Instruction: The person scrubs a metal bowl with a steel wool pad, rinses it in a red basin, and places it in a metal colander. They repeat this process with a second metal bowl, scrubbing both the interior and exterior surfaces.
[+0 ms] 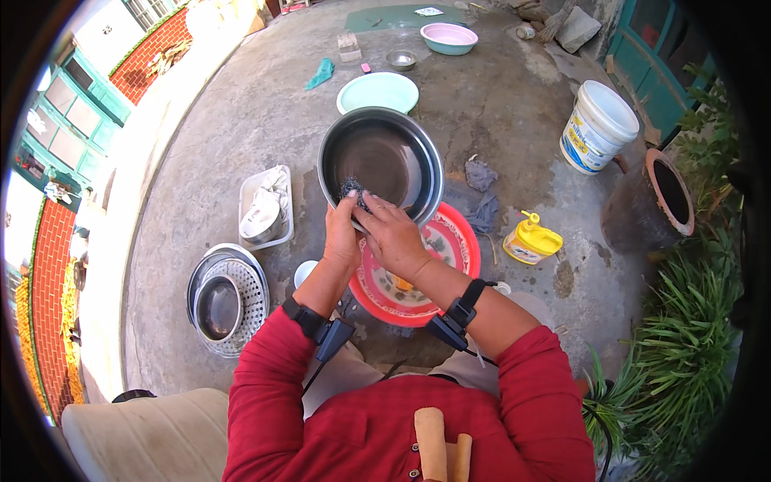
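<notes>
A deep stainless steel basin [385, 156] is tilted up over a red plastic washbasin [464, 241]. My left hand [343, 238] grips the steel basin at its near rim, thumb over the edge. A dark steel-wool scourer [352, 185] lies against the basin's inner wall, with the fingers of my right hand [394, 238] pressed around it. The left thumb tip also touches the scourer. Cloudy water and a patterned bottom show in the red washbasin, partly hidden by my right forearm.
On the left, steel bowls and a perforated steamer tray [250, 301] are nested near a white plastic tray [289, 211]. A yellow detergent bottle [533, 240], a white bucket [593, 135] and a clay jar [644, 205] stand right. A pale green basin [378, 90] sits beyond.
</notes>
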Available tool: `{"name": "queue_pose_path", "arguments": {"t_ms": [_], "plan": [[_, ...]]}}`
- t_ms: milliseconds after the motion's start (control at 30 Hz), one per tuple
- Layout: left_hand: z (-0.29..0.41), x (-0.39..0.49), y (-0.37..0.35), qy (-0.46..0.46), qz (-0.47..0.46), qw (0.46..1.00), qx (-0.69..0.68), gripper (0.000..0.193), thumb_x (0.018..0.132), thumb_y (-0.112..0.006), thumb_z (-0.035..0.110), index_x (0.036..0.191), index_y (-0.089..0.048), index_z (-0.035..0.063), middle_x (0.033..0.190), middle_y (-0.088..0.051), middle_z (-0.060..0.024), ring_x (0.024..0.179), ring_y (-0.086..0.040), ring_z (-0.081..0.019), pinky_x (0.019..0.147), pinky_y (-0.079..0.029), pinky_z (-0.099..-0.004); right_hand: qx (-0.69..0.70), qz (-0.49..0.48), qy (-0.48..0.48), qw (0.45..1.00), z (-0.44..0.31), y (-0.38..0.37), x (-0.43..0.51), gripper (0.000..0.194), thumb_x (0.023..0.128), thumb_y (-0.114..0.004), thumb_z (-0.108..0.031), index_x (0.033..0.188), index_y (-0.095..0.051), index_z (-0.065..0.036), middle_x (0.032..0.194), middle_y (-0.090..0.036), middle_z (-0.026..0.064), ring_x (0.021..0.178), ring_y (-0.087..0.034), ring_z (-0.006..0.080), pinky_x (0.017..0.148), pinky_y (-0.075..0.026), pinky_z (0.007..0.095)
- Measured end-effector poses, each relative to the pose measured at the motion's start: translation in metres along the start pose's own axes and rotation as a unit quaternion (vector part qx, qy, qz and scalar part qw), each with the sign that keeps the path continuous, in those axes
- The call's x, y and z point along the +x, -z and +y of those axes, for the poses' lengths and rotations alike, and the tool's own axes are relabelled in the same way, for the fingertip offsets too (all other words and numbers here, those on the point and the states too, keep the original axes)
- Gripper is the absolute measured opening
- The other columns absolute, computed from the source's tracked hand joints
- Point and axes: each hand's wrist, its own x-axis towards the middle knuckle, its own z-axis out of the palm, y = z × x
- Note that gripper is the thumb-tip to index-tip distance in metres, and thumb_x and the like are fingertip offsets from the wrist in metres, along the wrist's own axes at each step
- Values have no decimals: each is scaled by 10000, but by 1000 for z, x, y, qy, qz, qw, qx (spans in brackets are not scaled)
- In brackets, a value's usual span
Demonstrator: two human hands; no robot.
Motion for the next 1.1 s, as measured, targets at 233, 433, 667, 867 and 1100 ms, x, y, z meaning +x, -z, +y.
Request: {"name": "queue_pose_path", "arguments": {"t_ms": [233,433,667,867,1100], "plan": [[22,3,14,14,-18,993,118,371,894,-534,209,1229,-497,54,1112,-599,-84,968,-596,-170,834,-491,-298,-211,-139,-14,967,34,22,3,702,723,-704,-169,1359,-435,-43,1409,-377,247,1311,-375,362,1081,-297,449],[6,8,15,-10,0,993,120,316,904,-526,206,1168,-539,34,1032,-607,-57,940,-568,-139,858,-448,-279,86,-191,-33,977,-3,16,-2,761,725,-727,-238,1370,-400,-1,1404,-354,302,1315,-371,373,1064,-306,448],[18,3,5,25,4,985,171,391,862,-552,319,1146,-553,51,992,-644,-71,867,-641,-170,704,-537,-322,-213,-112,9,971,51,12,-17,503,820,-554,-98,1319,-493,-96,1355,-454,237,1211,-486,362,996,-364,467],[31,6,6,23,-27,987,156,433,831,-553,233,1234,-468,98,1116,-580,-71,971,-598,-176,750,-536,-326,-200,21,69,977,50,-2,-19,392,807,-539,-111,1194,-601,-94,1241,-556,224,1104,-559,362,927,-431,431],[-15,-12,-5,35,15,994,105,442,829,-572,200,1247,-436,145,1048,-569,-36,918,-577,-171,698,-517,-313,-97,-37,-26,994,12,-12,-3,424,789,-597,-135,1210,-597,-91,1196,-594,193,1050,-597,323,886,-474,406]]}}
